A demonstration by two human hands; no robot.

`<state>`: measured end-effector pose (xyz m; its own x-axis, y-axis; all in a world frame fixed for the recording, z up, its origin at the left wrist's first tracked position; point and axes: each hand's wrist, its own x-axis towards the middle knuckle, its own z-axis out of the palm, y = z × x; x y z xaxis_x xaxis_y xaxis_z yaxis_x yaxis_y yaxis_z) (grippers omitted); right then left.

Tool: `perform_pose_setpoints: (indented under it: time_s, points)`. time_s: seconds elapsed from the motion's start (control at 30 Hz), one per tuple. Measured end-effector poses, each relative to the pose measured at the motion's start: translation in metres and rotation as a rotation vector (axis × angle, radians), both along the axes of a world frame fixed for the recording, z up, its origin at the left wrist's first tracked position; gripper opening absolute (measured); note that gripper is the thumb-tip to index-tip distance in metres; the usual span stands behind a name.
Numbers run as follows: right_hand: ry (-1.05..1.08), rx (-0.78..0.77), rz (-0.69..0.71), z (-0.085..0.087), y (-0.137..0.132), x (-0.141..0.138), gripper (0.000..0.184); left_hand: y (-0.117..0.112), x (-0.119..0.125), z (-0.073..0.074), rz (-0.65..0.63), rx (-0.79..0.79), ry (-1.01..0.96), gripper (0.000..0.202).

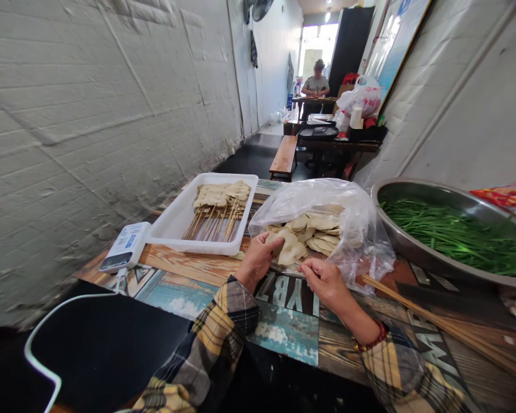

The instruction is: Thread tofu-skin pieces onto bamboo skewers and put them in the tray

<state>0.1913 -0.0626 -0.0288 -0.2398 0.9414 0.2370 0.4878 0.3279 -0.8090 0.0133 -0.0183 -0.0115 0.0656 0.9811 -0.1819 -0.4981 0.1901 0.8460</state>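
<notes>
My left hand (257, 259) pinches a flat, pale beige slice (291, 250) of food between thumb and fingers, at the front of a clear plastic bag (359, 201). Inside that bag lies a pile of similar slices (325, 238). Close to the slice's lower right edge, my right hand (327, 285) is closed in a pinch; whatever it grips, perhaps a thin stick, cannot be made out. On the left, a white tray (193, 245) holds slices threaded on sticks (219, 196), lying in a stack. Loose wooden skewers (438, 324) lie to the right of my right hand.
A large metal bowl (384, 221) of cut green stalks (451, 238) stands at the right. Left of the tray sits a white device (126, 246) with a white cable (47, 327). Farther back are a wooden bench (284, 154), a laden table and a seated person (316, 86).
</notes>
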Motion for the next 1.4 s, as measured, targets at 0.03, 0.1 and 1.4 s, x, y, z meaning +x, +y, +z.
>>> perform_pose_setpoints:
  time_s: [0.03, 0.1, 1.4]
  points:
    - [-0.006, 0.003, -0.002, 0.0, 0.0, 0.0, 0.029, 0.0, 0.0, -0.001, 0.005, 0.002, 0.008, 0.04]
    - [-0.017, 0.013, -0.005, 0.0, 0.0, 0.001, 0.029, 0.001, 0.001, -0.003, 0.015, 0.007, 0.016, 0.039]
    - [-0.012, 0.114, -0.026, 0.002, 0.003, 0.005, 0.032, -0.008, 0.021, 0.002, -0.034, 0.014, 0.013, 0.04]
